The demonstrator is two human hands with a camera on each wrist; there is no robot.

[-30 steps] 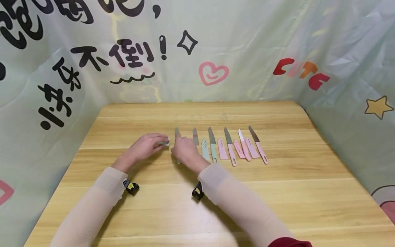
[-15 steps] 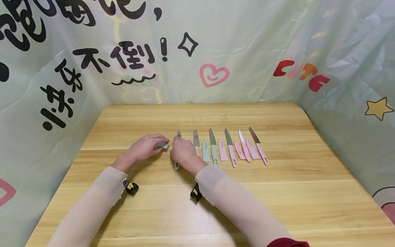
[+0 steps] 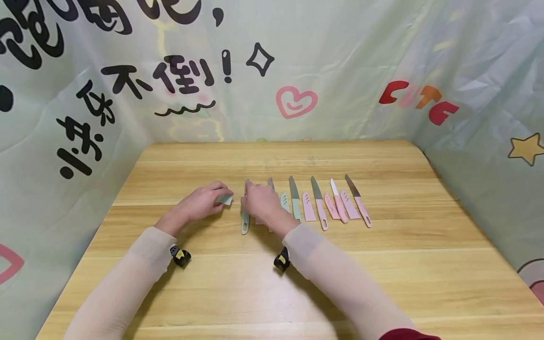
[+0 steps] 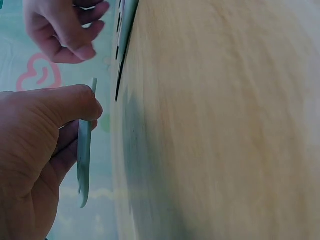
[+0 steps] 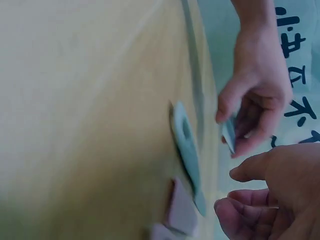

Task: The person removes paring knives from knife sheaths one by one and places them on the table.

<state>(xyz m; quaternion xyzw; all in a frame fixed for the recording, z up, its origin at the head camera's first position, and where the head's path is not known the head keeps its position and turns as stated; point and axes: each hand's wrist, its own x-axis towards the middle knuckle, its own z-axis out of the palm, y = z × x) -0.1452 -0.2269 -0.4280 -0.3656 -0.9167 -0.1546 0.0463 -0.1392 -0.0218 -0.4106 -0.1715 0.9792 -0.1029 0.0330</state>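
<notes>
My left hand [image 3: 201, 202] pinches a pale green knife sheath [image 4: 85, 155] between thumb and fingers, raised off the table in the left wrist view. To its right lies a pale green-handled knife [image 3: 245, 223], blade pointing to the far side. Close over that knife is my right hand [image 3: 264, 200], covering part of its blade in the head view. Its thumb and fingers are bent but apart in the right wrist view, with nothing between them. Just right of the green knife, a pink sheath [image 5: 181, 210] is mostly hidden by my right hand in the head view.
A row of knives and sheaths runs rightward: a green sheath [image 3: 284, 202], a green knife [image 3: 296, 208], a pink sheath [image 3: 308, 207] and several pink-handled knives, the last one [image 3: 362, 210] at the right end. A printed cloth [image 3: 340, 71] hangs behind the wooden table [image 3: 238, 293].
The right hand was on the leftmost green knife and has drawn off to the right, uncovering its handle. That knife has shifted slightly towards me. The left hand keeps holding the sheath in place.
</notes>
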